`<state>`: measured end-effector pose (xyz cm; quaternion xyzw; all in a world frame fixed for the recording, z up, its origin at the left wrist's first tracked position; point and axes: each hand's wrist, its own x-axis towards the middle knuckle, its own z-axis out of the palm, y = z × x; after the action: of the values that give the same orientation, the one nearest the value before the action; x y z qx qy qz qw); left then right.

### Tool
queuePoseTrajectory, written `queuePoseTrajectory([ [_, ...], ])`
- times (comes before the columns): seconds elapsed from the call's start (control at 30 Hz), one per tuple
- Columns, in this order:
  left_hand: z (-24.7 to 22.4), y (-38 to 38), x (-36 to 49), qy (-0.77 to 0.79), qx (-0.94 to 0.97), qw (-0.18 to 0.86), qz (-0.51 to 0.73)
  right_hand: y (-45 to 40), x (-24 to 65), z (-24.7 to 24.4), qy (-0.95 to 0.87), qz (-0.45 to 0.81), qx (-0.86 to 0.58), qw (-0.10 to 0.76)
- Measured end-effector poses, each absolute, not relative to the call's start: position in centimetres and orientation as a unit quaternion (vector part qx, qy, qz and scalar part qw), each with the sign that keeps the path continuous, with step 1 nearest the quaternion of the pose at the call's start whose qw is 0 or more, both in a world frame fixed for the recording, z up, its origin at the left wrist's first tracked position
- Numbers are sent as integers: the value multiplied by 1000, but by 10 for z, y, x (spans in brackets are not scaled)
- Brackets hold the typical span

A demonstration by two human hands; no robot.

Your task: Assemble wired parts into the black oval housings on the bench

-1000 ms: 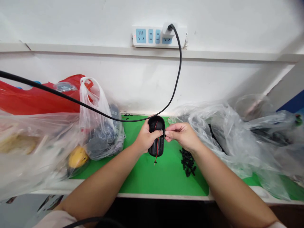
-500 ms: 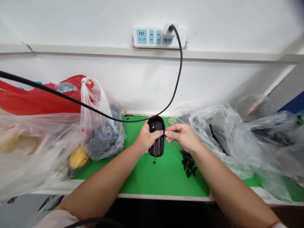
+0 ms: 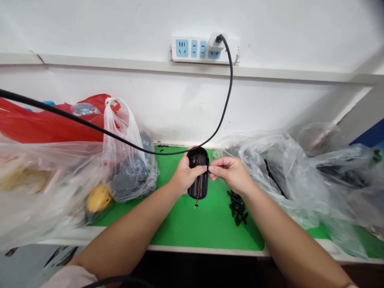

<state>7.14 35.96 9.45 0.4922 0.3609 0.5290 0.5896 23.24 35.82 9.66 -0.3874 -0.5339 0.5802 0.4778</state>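
A black rounded plastic housing is held above the green mat, with a thin red wire running along it and a small connector dangling at its near end. My left hand wraps its left side, the thumb lying across the top. At the housing's right edge, my right hand pinches thumb and forefinger together against the side. Whatever sits between those fingertips is too small to make out. Just below my right hand, a pile of small black parts lies on the mat.
A black cable loops from the white power strip across the view, passing over the housing's far end. Left stand a white plastic bag, a red bag and a yellow object. Clear plastic bags cover the right side.
Both hands keep nearly the same hold on the housing. The dangling connector has shifted very slightly to the right, and the whole view has moved a little.
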Motion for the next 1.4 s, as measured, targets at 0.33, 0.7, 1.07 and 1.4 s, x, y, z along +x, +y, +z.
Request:
queuePoseTrajectory([
  [0.33,93,364,71,386,537,520,540,353,225,93,-623,529,-420,395],
  [0.7,95,362,71,388,558,446,583,331,204,91,-776,195,-463,381],
  [1.07,93,355,77,432,558,410,578,328,200,79,-788,51,-530,310],
  [1.4,97,358,76,424,447,557,556,338,207,88,-763,201,-488,375],
])
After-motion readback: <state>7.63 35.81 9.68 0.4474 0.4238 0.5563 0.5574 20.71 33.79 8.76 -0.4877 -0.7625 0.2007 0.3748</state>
